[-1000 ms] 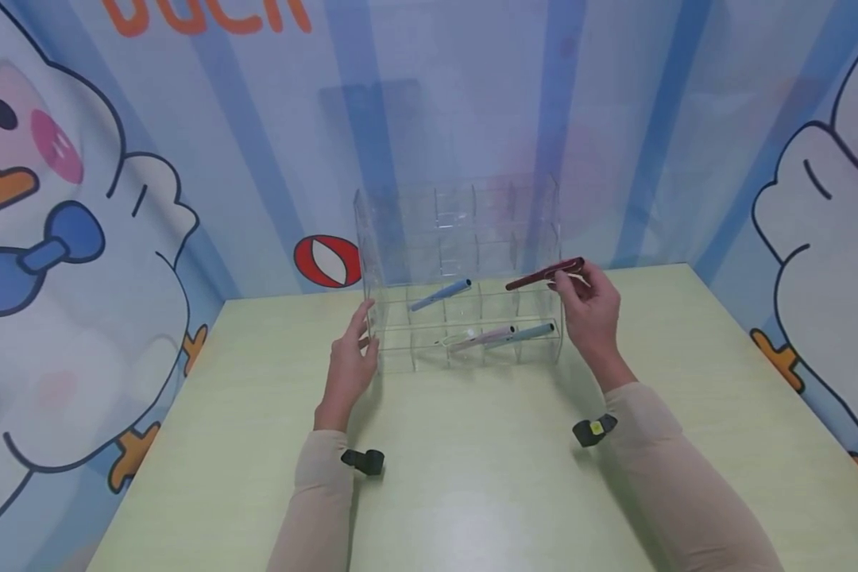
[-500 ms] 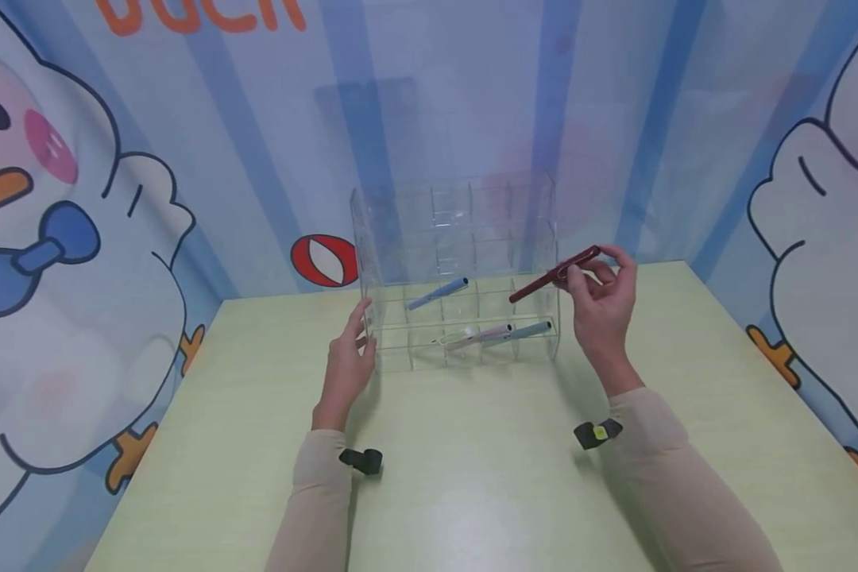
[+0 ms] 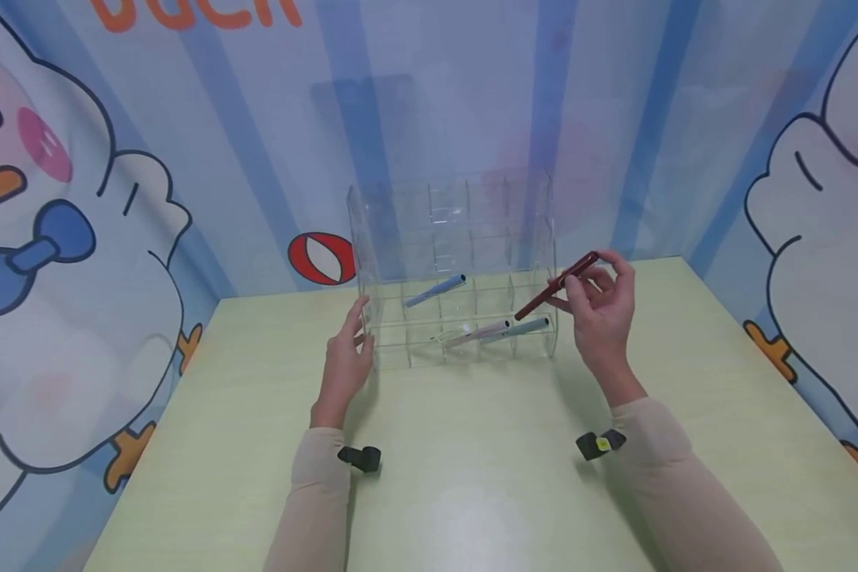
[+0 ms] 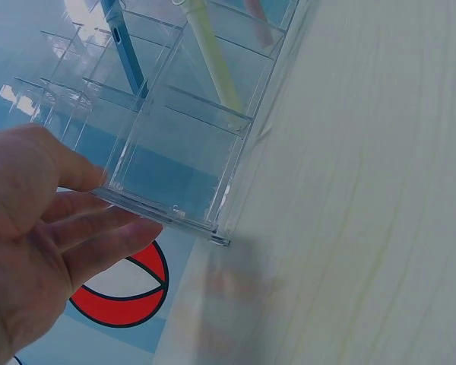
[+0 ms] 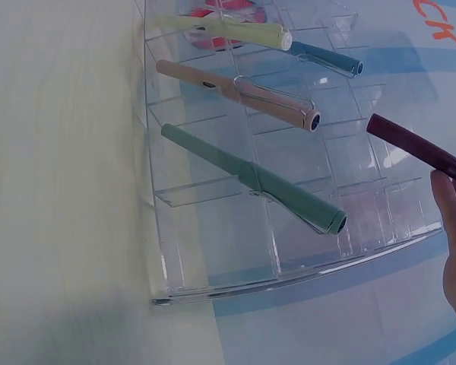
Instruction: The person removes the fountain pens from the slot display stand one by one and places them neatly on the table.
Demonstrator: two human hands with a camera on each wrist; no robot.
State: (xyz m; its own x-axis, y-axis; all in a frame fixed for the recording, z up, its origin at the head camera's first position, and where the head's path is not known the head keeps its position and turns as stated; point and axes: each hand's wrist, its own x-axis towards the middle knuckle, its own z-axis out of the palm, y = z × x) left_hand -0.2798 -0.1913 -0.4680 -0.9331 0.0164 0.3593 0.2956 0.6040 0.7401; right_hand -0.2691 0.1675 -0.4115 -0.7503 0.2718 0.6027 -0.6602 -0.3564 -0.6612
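A clear acrylic tiered rack (image 3: 389,359) with small compartments stands on the table. My left hand (image 3: 346,361) grips its left side panel, the thumb and fingers (image 4: 114,247) on opposite faces in the left wrist view. My right hand (image 3: 604,318) pinches a dark red pen (image 3: 554,287) at the rack's right side. This pen slants, its lower end close above the green pen (image 5: 251,176). A pink pen (image 5: 235,93) and a pale yellow pen (image 4: 213,65) lean in the front row beside the green one. One tier behind leans a blue pen (image 3: 434,291).
The pale table (image 3: 450,477) extends in front of the rack and to both sides. Close behind the rack rises a blue striped backdrop (image 3: 465,95) with cartoon ducks and a red oval print (image 3: 322,258).
My right hand has shifted right with the dark red pen, which now slants more steeply, its lower end further down. My left hand keeps its hold on the rack.
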